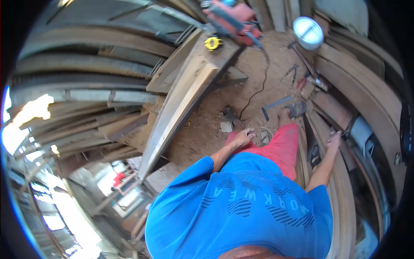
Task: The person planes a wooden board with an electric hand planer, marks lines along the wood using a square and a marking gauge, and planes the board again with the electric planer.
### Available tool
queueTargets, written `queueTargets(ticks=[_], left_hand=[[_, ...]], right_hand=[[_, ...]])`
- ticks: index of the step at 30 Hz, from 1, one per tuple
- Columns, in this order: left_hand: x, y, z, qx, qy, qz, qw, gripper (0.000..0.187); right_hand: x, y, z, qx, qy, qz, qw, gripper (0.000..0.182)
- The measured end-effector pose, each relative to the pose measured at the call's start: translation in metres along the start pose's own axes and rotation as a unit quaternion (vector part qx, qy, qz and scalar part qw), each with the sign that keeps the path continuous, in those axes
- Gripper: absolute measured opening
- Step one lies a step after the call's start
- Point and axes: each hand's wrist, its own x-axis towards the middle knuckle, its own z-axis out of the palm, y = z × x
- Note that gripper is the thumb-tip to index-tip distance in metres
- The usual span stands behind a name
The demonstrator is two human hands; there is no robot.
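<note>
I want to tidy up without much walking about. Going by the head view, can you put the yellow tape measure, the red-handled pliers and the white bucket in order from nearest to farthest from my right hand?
From your right hand:
1. Red-handled pliers, ahead on the ground.
2. White bucket, farther ahead.
3. Yellow tape measure, ahead-left on the timber.

So my left hand point(244, 137) is hanging half-curled over my red shorts point(280, 149), and my right hand point(334, 140) is reaching over the stacked boards point(340, 168) — can't tell if it's gripping anything. A yellow round thing point(213, 43) is sitting on the long beam point(189, 80), just beside a red power tool point(235, 21).
</note>
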Motion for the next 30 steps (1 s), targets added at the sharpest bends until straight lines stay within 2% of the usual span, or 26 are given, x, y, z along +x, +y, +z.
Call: queueTargets(ticks=[1,2,3,4,5,6,7,8,10,11,12,14,16,17,18,20,21,23,26,27,30], left_hand=[[0.000,-0.012,-0.006,-0.027,0.001,0.014,1.000,0.051],[-0.001,-0.025,-0.013,-0.056,0.000,0.027,0.998,0.052],[-0.001,-0.038,-0.024,-0.069,0.015,0.020,0.997,0.053],[-0.008,-0.045,-0.037,-0.104,0.024,0.024,0.994,0.053],[-0.017,-0.056,-0.052,-0.140,0.035,0.026,0.989,0.053],[-0.025,-0.075,-0.067,-0.177,0.048,0.026,0.983,0.053],[-0.032,-0.096,-0.083,-0.217,0.055,0.008,0.975,0.056],[-0.039,-0.115,-0.100,-0.237,0.070,0.017,0.969,0.056],[-0.059,-0.155,-0.132,-0.276,0.098,0.032,0.956,0.055],[-0.065,-0.180,-0.147,-0.290,0.122,0.041,0.948,0.055],[-0.066,-0.206,-0.158,-0.302,0.148,0.051,0.940,0.055],[-0.061,-0.263,-0.178,-0.330,0.215,0.059,0.917,0.053],[-0.068,-0.304,-0.202,-0.355,0.299,0.052,0.884,0.050],[-0.082,-0.318,-0.217,-0.372,0.287,0.047,0.881,0.049],[-0.127,-0.317,-0.242,-0.387,0.274,0.042,0.879,0.049],[-0.139,-0.355,-0.256,-0.349,0.341,0.026,0.873,0.048],[-0.120,-0.383,-0.248,-0.292,0.415,0.013,0.862,0.047],[-0.133,-0.401,-0.253,-0.396,0.410,-0.016,0.821,0.045],[-0.154,-0.392,-0.260,-0.503,0.382,-0.044,0.774,0.046],[-0.162,-0.392,-0.265,-0.532,0.375,-0.052,0.758,0.047],[-0.137,-0.399,-0.258,-0.597,0.389,-0.007,0.702,0.058]], right_hand=[[-0.055,0.017,0.038,-0.021,-0.004,-0.029,0.999,0.055],[-0.063,0.041,0.055,-0.044,-0.057,-0.006,0.997,0.057],[-0.096,0.059,0.090,-0.064,-0.077,-0.041,0.994,0.056],[-0.158,0.067,0.132,-0.043,-0.118,-0.059,0.990,0.057],[-0.200,0.076,0.166,-0.193,-0.087,-0.130,0.969,0.059],[-0.218,0.095,0.190,-0.422,-0.063,-0.393,0.814,0.063],[-0.236,0.103,0.210,-0.490,-0.081,-0.439,0.749,0.064],[-0.293,0.112,0.242,-0.547,-0.097,-0.484,0.675,0.064],[-0.369,0.145,0.296,-0.468,-0.201,-0.546,0.665,0.063],[-0.407,0.163,0.319,-0.427,-0.254,-0.566,0.658,0.062],[-0.448,0.173,0.340,-0.446,-0.291,-0.563,0.632,0.058],[-0.484,0.209,0.389,-0.460,-0.346,-0.533,0.620,0.047],[-0.505,0.257,0.435,-0.430,-0.432,-0.555,0.566,0.039],[-0.512,0.278,0.457,-0.413,-0.472,-0.562,0.540,0.035],[-0.524,0.297,0.479,-0.463,-0.458,-0.590,0.477,0.023],[-0.583,0.334,0.502,-0.568,-0.379,-0.672,0.286,0.021],[-0.593,0.351,0.513,-0.574,-0.373,-0.687,0.245,0.023],[-0.595,0.373,0.527,-0.584,-0.356,-0.711,0.165,0.026],[-0.594,0.388,0.532,-0.595,-0.316,-0.734,0.087,0.034],[-0.602,0.387,0.529,-0.650,-0.290,-0.699,0.067,0.041],[-0.581,0.379,0.530,-0.651,-0.300,-0.695,0.059,0.052]])
